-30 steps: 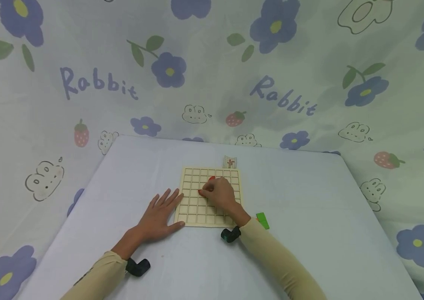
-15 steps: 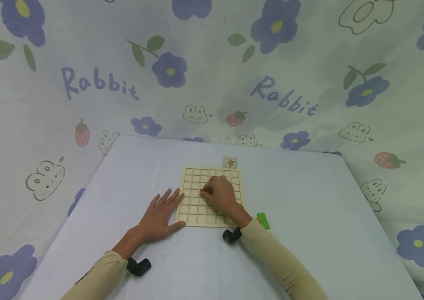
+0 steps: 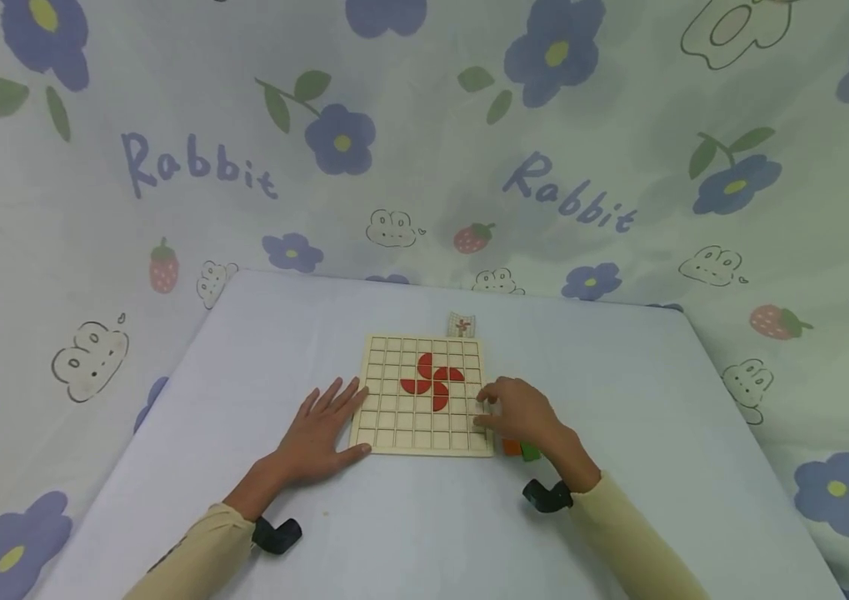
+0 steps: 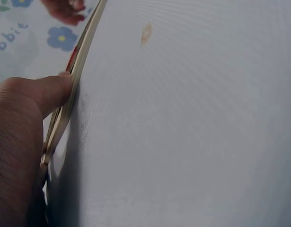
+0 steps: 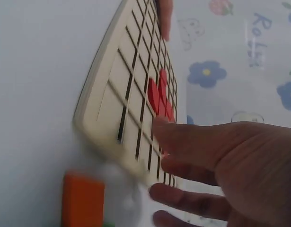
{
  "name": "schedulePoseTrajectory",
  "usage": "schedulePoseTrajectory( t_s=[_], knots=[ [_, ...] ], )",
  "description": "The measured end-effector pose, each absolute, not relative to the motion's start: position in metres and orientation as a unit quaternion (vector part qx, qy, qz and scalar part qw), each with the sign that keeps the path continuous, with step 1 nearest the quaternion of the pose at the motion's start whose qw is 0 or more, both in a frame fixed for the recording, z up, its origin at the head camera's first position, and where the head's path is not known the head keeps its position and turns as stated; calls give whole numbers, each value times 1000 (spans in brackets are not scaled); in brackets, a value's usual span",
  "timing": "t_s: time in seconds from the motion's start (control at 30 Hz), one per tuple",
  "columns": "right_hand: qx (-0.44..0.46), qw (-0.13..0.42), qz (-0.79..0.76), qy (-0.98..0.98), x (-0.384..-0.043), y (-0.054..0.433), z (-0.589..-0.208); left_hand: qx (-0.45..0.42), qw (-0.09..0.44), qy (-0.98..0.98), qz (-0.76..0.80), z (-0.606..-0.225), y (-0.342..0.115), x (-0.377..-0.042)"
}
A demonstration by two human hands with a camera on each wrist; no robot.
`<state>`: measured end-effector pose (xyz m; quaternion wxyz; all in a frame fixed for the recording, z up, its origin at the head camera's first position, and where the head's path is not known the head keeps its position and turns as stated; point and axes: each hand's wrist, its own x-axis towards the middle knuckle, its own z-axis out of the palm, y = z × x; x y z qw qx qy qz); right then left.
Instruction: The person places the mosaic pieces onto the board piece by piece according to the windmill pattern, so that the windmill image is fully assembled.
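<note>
A pale wooden board with a grid of square recesses lies on the table. Several red quarter-round pieces sit in its cells as a pinwheel; the right wrist view also catches these red pieces. Fingers spread, my left hand rests at the board's left side, and its thumb touches the front left corner. My right hand hovers over the board's right edge with loosely bent fingers and nothing seen between them. Just below that hand lie an orange block and a green block, partly hidden by it.
Behind the board's far edge stands or lies a small card printed with a red pinwheel on a grid. White cloth covers the table. A patterned curtain hangs behind and at both sides.
My right hand has let go of a red piece at the pinwheel's left and moved right to the board's edge, uncovering the red pieces. The left hand stays put.
</note>
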<state>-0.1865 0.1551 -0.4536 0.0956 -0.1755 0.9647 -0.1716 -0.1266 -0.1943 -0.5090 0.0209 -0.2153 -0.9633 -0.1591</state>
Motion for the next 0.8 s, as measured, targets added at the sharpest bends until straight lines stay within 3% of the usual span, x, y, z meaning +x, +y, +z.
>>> schedulePoseTrajectory(
  t_s=[0.13, 0.27, 0.6, 0.8],
  knots=[
    [-153, 150, -154, 965, -173, 183, -451, -218, 24, -961, -167, -508, -193, -126],
    [-160, 157, -184, 957, -163, 204, -454, -220, 29, -961, -165, -509, -193, -126],
    [-186, 120, -266, 938, -168, 221, -466, -220, 29, -961, -167, -509, -194, -128],
    [-218, 36, -206, 953, -179, 218, -472, -220, 32, -961, -165, -513, -194, -127]
  ],
)
